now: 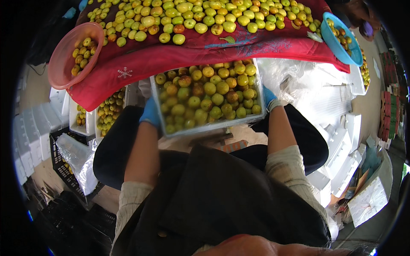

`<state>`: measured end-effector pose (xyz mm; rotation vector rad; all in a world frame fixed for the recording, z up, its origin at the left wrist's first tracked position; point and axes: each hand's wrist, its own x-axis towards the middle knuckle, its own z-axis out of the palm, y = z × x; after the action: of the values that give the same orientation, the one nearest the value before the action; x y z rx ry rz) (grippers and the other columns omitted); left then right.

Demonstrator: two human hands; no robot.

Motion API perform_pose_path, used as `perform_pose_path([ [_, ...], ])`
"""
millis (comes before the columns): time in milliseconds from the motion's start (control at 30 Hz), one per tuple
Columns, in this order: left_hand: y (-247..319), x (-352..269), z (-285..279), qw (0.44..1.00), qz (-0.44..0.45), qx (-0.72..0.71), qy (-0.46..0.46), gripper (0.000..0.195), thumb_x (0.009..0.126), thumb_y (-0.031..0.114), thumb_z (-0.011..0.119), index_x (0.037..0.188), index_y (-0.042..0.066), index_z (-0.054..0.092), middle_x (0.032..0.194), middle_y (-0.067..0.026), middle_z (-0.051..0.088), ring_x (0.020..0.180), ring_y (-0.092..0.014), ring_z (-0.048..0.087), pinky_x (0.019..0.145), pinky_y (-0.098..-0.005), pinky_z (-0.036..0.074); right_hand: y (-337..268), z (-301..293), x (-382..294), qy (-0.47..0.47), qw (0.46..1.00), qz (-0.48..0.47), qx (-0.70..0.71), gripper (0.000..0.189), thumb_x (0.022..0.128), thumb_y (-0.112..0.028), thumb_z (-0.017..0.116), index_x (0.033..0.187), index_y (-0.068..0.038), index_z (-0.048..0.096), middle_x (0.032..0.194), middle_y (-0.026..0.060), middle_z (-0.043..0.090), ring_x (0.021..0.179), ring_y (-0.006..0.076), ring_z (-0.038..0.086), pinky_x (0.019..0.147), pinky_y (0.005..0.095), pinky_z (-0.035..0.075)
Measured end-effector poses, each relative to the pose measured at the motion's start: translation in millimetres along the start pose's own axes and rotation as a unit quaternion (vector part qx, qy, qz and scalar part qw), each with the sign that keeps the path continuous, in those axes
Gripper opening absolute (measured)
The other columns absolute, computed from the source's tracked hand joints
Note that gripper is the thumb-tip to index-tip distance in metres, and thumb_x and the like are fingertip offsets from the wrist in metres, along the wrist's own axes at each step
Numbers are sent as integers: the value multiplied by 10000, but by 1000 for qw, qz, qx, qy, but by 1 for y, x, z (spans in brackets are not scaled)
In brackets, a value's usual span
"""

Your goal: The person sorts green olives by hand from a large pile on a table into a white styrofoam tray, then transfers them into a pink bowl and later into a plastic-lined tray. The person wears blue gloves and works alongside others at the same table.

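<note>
Between my knees I hold a white foam box (pixel 184 130) filled with green and brown jujube fruits (pixel 209 88). My left hand (pixel 150 112), in a blue glove, grips the box's left side. The right side is held by my right hand (pixel 269 96), also gloved in blue; most of its fingers are hidden behind the box. The box tilts slightly, its left front corner lower in the picture. Just beyond it hangs the edge of a red cloth (pixel 192 56), on which many loose jujubes (pixel 200 28) are spread.
A pink plastic bowl (pixel 57 64) of fruit sits at the cloth's left, a blue basket (pixel 344 48) at its right. Fruit-filled foam boxes (pixel 92 123) and a black crate (pixel 57 156) stand at left. White foam boxes (pixel 336 153) and clear plastic sheeting (pixel 301 75) lie at right.
</note>
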<state>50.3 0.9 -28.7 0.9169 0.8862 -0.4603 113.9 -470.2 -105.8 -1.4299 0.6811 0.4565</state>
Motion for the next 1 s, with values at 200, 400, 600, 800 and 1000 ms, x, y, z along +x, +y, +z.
perform_pose_path([
  [200,-18,95,-93,993,-27,110,20,383,1033,306,437,1239,24,597,1170,-162,670,1005,-298,661,845,-421,567,4,-8,27,-9,995,-38,-89,406,1036,-352,433,1279,-102,641,1143,211,693,1027,280,666,916,370,495],
  [400,-23,137,-140,945,190,250,92,333,987,302,531,1019,2,669,973,-124,706,888,-255,661,798,-386,550,-11,-31,42,0,991,-68,115,170,973,-166,555,991,-57,684,893,95,705,691,205,613,679,328,515],
  [600,6,97,-91,990,7,-124,66,265,1005,275,524,1032,62,680,975,-108,706,890,-254,669,821,-400,567,-36,-17,26,59,996,-64,13,238,919,-249,678,1029,-38,699,920,54,714,752,153,622,717,283,503],
  [800,30,75,-64,985,-63,-147,-57,377,1047,319,456,1338,114,578,1321,-135,627,1171,-326,607,1018,-487,493,-102,48,-87,159,900,-201,-353,334,871,-359,735,1007,-53,737,885,91,744,815,190,679,782,324,526],
  [1000,26,107,-52,985,-14,-168,-27,372,993,302,583,1267,58,645,1206,-134,680,1085,-297,637,998,-407,499,-65,131,-161,53,797,-241,-551,529,792,-458,760,1188,-119,669,1035,138,713,936,360,687,852,428,543],
])
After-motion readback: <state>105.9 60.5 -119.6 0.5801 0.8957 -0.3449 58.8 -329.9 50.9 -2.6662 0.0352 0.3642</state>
